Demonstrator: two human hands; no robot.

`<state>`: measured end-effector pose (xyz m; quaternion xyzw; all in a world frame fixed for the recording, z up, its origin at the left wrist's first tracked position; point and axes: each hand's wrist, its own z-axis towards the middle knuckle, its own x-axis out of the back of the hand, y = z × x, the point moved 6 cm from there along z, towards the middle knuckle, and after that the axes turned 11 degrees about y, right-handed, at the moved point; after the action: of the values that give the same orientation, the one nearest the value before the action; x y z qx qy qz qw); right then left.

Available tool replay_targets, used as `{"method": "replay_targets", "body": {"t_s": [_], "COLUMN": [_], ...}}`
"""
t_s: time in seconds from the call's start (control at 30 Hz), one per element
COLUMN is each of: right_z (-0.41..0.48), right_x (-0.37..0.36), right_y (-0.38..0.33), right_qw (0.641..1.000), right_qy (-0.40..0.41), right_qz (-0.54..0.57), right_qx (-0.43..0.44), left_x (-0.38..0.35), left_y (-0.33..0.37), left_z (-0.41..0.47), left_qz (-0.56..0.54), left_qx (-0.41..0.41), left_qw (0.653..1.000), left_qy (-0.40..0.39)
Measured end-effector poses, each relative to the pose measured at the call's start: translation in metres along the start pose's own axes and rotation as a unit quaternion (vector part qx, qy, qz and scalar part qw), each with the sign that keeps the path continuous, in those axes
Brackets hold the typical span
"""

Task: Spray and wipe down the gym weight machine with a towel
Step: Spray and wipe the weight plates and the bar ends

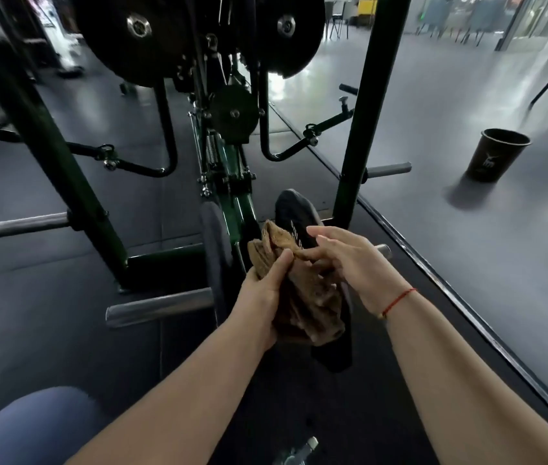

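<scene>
A crumpled brown towel [302, 293] hangs in front of me, low in the middle of the view. My left hand [265, 290] grips its left side, thumb curled over the cloth. My right hand [343, 260] touches the towel's upper right with fingers spread and mostly straight; a red string circles that wrist. Behind the towel stands the dark green weight machine [229, 169] with black plates, springs and chrome pegs. A black weight plate [294, 209] stands on edge just behind my hands. The top of a spray bottle [299, 451] shows at the bottom edge.
Two green uprights [363, 122] frame the machine, with chrome pegs [161, 307] sticking out at the left. A black cup-shaped bin [495, 154] stands on the grey floor at the right. My knee [34, 427] is at the lower left. Chairs stand far back right.
</scene>
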<state>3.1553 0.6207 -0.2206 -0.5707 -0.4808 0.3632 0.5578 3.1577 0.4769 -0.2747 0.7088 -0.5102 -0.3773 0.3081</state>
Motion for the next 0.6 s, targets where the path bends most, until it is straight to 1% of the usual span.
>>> {"method": "replay_targets", "body": {"t_s": [0.03,0.07,0.1,0.13,0.17,0.2,0.27,0.33,0.4,0.5,0.6], "right_z": [0.007,0.018,0.028,0.033,0.039,0.045,0.051,0.053,0.052,0.051,0.047], "right_x": [0.007,0.015,0.019,0.016,0.012,0.006,-0.001,-0.001,-0.002,0.001,0.001], "right_y": [0.000,0.002,0.007,0.011,0.020,0.032,0.051,0.061,0.065,0.072,0.078], "right_qw": [0.998,0.987,0.966,0.943,0.929,0.929,0.949,0.965,0.978,0.983,0.986], "right_qy": [0.057,0.128,0.182,0.205,0.193,0.163,0.125,0.123,0.125,0.129,0.128], "right_qz": [-0.009,-0.064,-0.148,-0.235,-0.297,-0.322,-0.283,-0.221,-0.155,-0.114,-0.086], "right_qx": [0.035,0.079,0.109,0.120,0.107,0.082,0.057,0.064,0.060,0.056,0.068], "left_x": [0.001,0.001,0.001,0.001,0.000,0.002,0.002,-0.002,-0.013,-0.038,-0.048], "left_y": [-0.003,-0.006,-0.010,-0.013,-0.017,-0.022,-0.028,-0.035,-0.034,-0.042,-0.046], "left_z": [0.007,0.012,0.018,0.022,0.026,0.033,0.044,0.059,0.070,0.095,0.126], "left_qz": [0.008,0.018,0.033,0.045,0.055,0.065,0.084,0.100,0.115,0.089,0.042], "left_qx": [0.004,0.003,-0.006,-0.019,-0.031,-0.042,-0.054,-0.059,-0.085,-0.099,-0.109], "left_qw": [1.000,0.999,0.998,0.996,0.994,0.992,0.987,0.985,0.984,0.989,0.989], "left_qy": [0.021,0.036,0.053,0.069,0.084,0.102,0.125,0.126,0.105,0.069,0.087]}}
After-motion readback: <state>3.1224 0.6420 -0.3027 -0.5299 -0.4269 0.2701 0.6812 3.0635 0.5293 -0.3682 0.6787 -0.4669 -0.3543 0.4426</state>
